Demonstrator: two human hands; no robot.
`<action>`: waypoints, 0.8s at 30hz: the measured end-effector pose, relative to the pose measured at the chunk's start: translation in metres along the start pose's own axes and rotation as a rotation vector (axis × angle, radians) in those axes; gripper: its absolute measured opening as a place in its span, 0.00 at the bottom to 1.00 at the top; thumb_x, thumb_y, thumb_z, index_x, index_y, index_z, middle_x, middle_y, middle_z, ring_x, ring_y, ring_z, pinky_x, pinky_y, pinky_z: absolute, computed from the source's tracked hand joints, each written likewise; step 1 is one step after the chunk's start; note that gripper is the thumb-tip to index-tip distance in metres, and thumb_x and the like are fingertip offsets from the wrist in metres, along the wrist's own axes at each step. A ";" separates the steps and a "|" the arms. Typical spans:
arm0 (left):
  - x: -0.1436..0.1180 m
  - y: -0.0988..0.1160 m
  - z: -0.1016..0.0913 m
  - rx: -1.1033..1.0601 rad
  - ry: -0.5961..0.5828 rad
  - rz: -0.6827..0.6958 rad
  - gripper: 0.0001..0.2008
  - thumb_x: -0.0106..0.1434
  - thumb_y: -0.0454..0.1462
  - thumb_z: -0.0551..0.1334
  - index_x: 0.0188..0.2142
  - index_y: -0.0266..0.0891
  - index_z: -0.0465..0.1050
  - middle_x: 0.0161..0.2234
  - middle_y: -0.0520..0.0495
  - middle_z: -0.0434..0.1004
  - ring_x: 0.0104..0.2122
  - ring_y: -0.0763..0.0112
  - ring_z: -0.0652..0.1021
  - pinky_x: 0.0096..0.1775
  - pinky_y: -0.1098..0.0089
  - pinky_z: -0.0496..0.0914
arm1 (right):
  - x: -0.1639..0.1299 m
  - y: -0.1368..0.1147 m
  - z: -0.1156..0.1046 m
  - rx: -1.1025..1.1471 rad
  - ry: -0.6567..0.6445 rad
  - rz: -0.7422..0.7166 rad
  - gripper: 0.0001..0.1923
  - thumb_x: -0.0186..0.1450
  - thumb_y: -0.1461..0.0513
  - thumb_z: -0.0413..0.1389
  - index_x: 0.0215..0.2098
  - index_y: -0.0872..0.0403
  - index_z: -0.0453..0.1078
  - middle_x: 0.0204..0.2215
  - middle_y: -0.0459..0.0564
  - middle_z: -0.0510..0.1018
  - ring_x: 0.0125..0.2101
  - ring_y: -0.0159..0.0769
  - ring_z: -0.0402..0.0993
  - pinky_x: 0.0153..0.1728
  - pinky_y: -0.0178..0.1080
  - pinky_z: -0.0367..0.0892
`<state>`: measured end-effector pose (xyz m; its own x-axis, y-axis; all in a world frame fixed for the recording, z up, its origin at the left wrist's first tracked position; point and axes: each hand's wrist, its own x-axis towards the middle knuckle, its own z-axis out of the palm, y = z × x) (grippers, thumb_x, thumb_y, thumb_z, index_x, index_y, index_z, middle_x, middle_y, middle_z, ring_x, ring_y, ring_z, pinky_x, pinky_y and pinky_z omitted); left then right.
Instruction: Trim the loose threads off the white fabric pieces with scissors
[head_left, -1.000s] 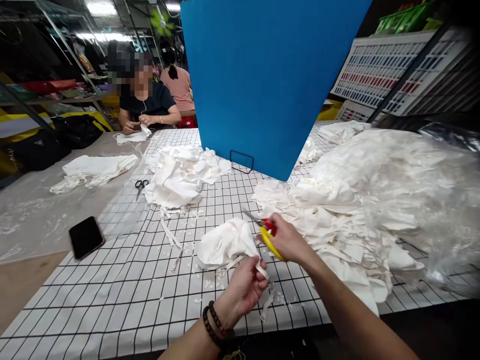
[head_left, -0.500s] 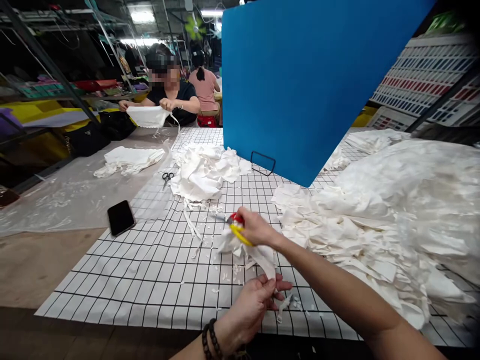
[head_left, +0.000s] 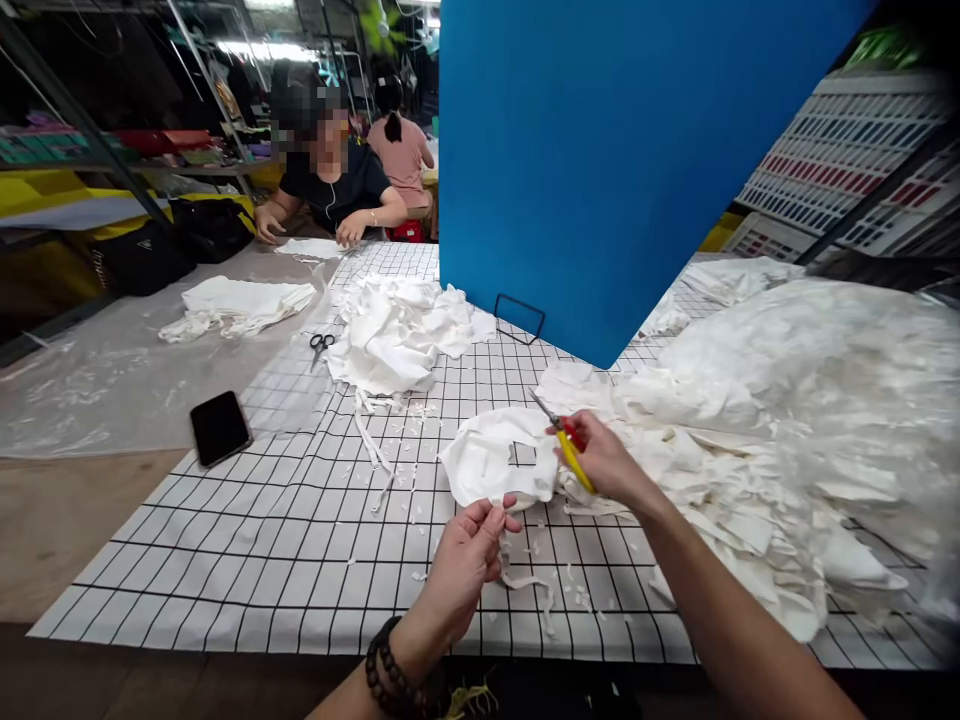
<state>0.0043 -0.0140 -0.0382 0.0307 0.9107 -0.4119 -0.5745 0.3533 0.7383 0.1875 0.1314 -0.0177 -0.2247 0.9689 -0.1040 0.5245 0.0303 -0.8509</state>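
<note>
Left hand (head_left: 469,545) pinches the near edge of a white fabric piece (head_left: 491,460) lying on the grid-pattern worktop (head_left: 300,540). The piece sits just ahead of that hand, long axis roughly left to right. Right hand (head_left: 604,462) is closed around yellow-handled scissors (head_left: 559,435) at its right edge, blades pointing up-left. Big heap of white fabric (head_left: 750,420) to the right, blue divider board (head_left: 600,170) behind.

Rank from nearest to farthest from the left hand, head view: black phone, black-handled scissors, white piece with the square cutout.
From the left hand:
1. White piece with the square cutout: just above the fingers, touching.
2. Black phone: left, on the grid cloth's edge.
3. Black-handled scissors: up-left, beside the white pile.
</note>
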 end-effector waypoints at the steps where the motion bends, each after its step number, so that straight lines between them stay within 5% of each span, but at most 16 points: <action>1: 0.002 -0.001 0.000 0.009 -0.007 -0.002 0.17 0.60 0.46 0.66 0.41 0.34 0.73 0.32 0.51 0.71 0.16 0.88 0.50 0.19 0.78 0.45 | -0.013 -0.001 0.009 0.144 -0.185 -0.035 0.17 0.54 0.59 0.64 0.35 0.50 0.61 0.35 0.47 0.76 0.27 0.33 0.69 0.27 0.37 0.66; 4: 0.007 -0.004 0.000 0.044 -0.016 0.009 0.19 0.60 0.48 0.65 0.41 0.34 0.73 0.29 0.51 0.71 0.15 0.88 0.51 0.18 0.78 0.46 | -0.036 -0.004 0.032 0.439 -0.431 -0.105 0.21 0.54 0.58 0.67 0.36 0.50 0.59 0.40 0.48 0.76 0.30 0.31 0.70 0.32 0.36 0.68; 8: 0.007 -0.004 -0.001 0.287 0.044 0.174 0.17 0.61 0.49 0.63 0.37 0.36 0.75 0.38 0.46 0.71 0.19 0.84 0.61 0.20 0.77 0.56 | -0.039 0.002 0.051 0.545 -0.229 -0.121 0.22 0.54 0.59 0.68 0.34 0.50 0.58 0.31 0.42 0.74 0.30 0.30 0.70 0.32 0.34 0.66; 10: 0.005 -0.001 -0.001 0.465 0.134 0.378 0.15 0.62 0.47 0.62 0.35 0.37 0.77 0.48 0.42 0.67 0.33 0.73 0.72 0.31 0.73 0.67 | -0.038 0.008 0.058 0.587 -0.208 -0.109 0.23 0.53 0.58 0.68 0.33 0.50 0.57 0.31 0.42 0.74 0.28 0.29 0.69 0.30 0.33 0.65; 13: 0.004 0.002 -0.002 0.608 0.175 0.554 0.13 0.64 0.44 0.61 0.30 0.38 0.76 0.55 0.39 0.63 0.51 0.60 0.69 0.48 0.67 0.66 | -0.041 0.013 0.065 0.599 -0.267 -0.076 0.24 0.52 0.56 0.68 0.33 0.50 0.56 0.30 0.42 0.74 0.28 0.30 0.69 0.29 0.34 0.65; 16: 0.009 0.000 -0.004 0.535 0.004 0.413 0.14 0.66 0.44 0.58 0.33 0.37 0.75 0.37 0.41 0.74 0.31 0.68 0.74 0.34 0.69 0.69 | -0.049 0.013 0.062 0.549 -0.287 -0.050 0.24 0.53 0.52 0.66 0.33 0.49 0.55 0.30 0.43 0.73 0.29 0.32 0.69 0.29 0.35 0.65; 18: 0.014 -0.003 -0.006 0.451 -0.071 0.339 0.14 0.67 0.45 0.57 0.37 0.37 0.74 0.26 0.48 0.72 0.22 0.73 0.69 0.28 0.71 0.66 | -0.055 0.011 0.050 0.465 -0.237 -0.049 0.23 0.55 0.50 0.64 0.32 0.49 0.54 0.29 0.43 0.71 0.29 0.33 0.69 0.29 0.36 0.64; 24: 0.017 0.000 -0.007 0.510 -0.057 0.400 0.11 0.67 0.42 0.58 0.35 0.37 0.73 0.31 0.48 0.73 0.23 0.75 0.72 0.33 0.70 0.68 | -0.080 0.000 0.005 -0.148 -0.190 -0.084 0.22 0.52 0.53 0.65 0.36 0.49 0.58 0.28 0.41 0.68 0.28 0.34 0.64 0.29 0.36 0.61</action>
<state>-0.0011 0.0001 -0.0491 -0.0534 0.9980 -0.0338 -0.0904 0.0289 0.9955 0.2020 0.0528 -0.0121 -0.4157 0.8982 -0.1432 0.6086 0.1577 -0.7777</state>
